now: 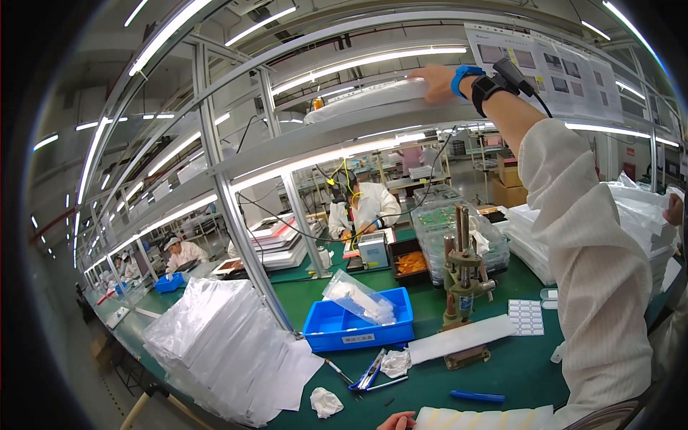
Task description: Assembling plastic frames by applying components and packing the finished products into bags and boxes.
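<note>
My right arm, in a white sleeve, stretches up to the overhead shelf (344, 132). There my right hand (436, 82) lies at the end of a long white wrapped bundle (369, 96), its visible fingers stretched out to the left and not gripping anything I can see. A blue band and a black strap with a black device (502, 82) circle that wrist. At the bottom edge only curled fingers of my left hand (398, 421) show, against the left edge of a white sheet with pale yellow stripes (480, 418); what they hold is hidden.
A hand press (460, 276) stands on the green table with a white strip (462, 339) at its base. Nearby are a blue bin (358, 337), a blue pen (478, 395), crumpled tissue (326, 403) and stacked white sheets (222, 344). A co-worker (365, 208) sits opposite; another person's hand (674, 209) shows at right.
</note>
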Action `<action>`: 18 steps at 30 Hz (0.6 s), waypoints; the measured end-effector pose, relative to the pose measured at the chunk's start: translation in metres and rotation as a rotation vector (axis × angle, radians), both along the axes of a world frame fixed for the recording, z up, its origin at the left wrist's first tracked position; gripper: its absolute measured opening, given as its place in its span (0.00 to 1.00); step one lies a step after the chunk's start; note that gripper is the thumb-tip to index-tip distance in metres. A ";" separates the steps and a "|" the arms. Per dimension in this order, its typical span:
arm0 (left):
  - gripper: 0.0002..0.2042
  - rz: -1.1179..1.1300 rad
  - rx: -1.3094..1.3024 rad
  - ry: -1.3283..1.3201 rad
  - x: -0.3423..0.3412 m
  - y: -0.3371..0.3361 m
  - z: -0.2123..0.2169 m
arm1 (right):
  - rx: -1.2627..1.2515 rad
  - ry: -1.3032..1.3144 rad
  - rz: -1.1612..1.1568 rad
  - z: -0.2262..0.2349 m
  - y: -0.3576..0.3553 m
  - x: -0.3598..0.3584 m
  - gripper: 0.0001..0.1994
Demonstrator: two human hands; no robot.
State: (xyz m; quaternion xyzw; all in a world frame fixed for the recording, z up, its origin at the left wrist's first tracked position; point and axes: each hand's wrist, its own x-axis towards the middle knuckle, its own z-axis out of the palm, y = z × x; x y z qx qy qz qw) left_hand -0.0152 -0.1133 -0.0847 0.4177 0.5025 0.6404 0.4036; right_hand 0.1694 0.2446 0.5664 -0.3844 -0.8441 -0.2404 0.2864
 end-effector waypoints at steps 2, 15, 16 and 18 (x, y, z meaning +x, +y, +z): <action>0.10 0.003 0.019 0.002 0.009 -0.003 0.019 | 0.066 -0.003 -0.012 0.001 -0.005 0.011 0.35; 0.10 0.065 0.075 0.041 0.014 -0.006 0.031 | 0.859 -0.002 -0.126 -0.033 -0.040 0.026 0.17; 0.10 0.055 0.088 0.036 0.015 -0.001 0.030 | 0.985 -0.007 -0.064 -0.034 -0.046 0.043 0.17; 0.11 0.053 0.079 0.064 0.016 -0.005 0.035 | 0.866 -0.001 -0.021 -0.031 -0.074 0.065 0.16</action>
